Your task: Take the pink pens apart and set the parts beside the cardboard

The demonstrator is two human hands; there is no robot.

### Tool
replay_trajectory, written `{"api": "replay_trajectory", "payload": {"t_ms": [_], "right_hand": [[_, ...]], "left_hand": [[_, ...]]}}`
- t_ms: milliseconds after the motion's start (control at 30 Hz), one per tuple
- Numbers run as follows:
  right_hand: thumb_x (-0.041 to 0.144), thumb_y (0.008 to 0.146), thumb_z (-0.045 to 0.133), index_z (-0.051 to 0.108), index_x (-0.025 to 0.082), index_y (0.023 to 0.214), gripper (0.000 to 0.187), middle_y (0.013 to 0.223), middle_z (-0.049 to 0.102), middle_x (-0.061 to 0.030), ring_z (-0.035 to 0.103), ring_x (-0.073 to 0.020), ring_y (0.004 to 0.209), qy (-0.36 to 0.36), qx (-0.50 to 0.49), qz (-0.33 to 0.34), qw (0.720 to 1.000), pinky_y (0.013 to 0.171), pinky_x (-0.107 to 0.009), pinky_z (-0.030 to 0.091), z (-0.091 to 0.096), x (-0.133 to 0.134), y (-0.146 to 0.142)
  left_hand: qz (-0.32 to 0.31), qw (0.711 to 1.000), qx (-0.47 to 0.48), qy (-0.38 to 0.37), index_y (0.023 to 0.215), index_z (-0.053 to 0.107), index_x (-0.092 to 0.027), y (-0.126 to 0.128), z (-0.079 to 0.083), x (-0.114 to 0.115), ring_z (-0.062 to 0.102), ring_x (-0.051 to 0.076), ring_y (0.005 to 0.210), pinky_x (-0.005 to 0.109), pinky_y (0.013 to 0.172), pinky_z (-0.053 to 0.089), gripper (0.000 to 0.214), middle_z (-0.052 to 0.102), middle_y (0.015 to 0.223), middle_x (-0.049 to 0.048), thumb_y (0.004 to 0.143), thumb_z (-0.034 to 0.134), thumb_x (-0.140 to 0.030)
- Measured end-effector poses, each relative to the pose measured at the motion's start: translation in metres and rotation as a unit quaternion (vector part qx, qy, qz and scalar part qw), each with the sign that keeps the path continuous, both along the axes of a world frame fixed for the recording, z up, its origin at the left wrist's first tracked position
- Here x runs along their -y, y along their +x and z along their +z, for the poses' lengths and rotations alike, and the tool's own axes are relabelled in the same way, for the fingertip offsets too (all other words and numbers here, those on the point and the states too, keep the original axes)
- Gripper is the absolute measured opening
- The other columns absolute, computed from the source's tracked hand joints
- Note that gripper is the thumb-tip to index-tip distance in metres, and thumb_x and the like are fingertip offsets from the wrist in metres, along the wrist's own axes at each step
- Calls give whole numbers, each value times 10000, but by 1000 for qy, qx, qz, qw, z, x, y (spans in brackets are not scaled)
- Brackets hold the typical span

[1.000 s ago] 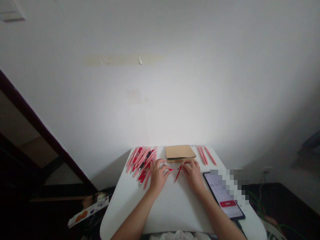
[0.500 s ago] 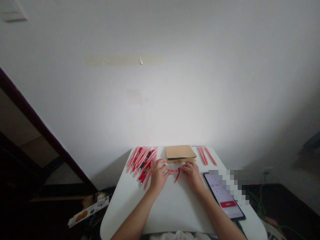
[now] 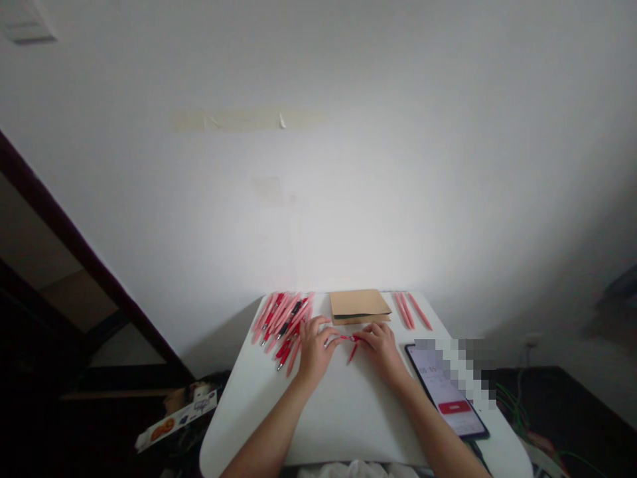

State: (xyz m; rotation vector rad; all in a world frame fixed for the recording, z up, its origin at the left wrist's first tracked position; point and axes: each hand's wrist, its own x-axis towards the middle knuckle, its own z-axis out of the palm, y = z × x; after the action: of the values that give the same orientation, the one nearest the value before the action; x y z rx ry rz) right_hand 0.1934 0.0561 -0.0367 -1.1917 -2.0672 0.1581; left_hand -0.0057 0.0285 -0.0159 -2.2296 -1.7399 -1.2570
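My left hand (image 3: 312,346) and my right hand (image 3: 381,344) face each other over the white table. Between their fingertips spans a slim red pen (image 3: 344,337) with a shiny silver part. Both hands are closed on it, the left pinching its left end and the right its right end; the exact grip is partly hidden. Just below my right fingers, a short red stick-like piece (image 3: 353,353) slants toward me. Close by my left hand lies a pile of pink, red and black pens (image 3: 281,318).
A brown paper notebook (image 3: 359,304) lies beyond my hands. Several pink pens (image 3: 404,311) rest at the back right. On the right side, a phone (image 3: 440,388) with a lit screen lies on the table (image 3: 348,431). The wall (image 3: 348,232) rises behind.
The red pen between my hands has shifted slightly, and my left fingertips sit a little differently on it. Otherwise both hands stay in place.
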Motion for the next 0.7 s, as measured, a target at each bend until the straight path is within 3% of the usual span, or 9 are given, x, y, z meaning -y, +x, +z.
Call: {"api": "replay_trajectory", "payload": {"t_ms": [333, 700], "right_hand": [[312, 935, 477, 687, 229, 1004, 236, 965, 677, -76, 551, -241, 967, -30, -109, -20, 993, 869, -385, 433, -1, -3, 3], [434, 905, 480, 660, 187, 958, 310, 966, 656, -113, 569, -260, 967, -54, -226, -50, 971, 877, -415, 443, -10, -8, 5]], "left_hand": [[18, 1000, 2, -17, 883, 699, -253, -2, -2, -2, 548, 256, 1121, 538, 1044, 356, 103, 634, 1122, 56, 783, 723, -266], [16, 1000, -5, -13, 889, 705, -256, -3, -6, -3, 547, 248, 1113, 532, 1050, 353, 103, 632, 1117, 54, 791, 714, -287]]}}
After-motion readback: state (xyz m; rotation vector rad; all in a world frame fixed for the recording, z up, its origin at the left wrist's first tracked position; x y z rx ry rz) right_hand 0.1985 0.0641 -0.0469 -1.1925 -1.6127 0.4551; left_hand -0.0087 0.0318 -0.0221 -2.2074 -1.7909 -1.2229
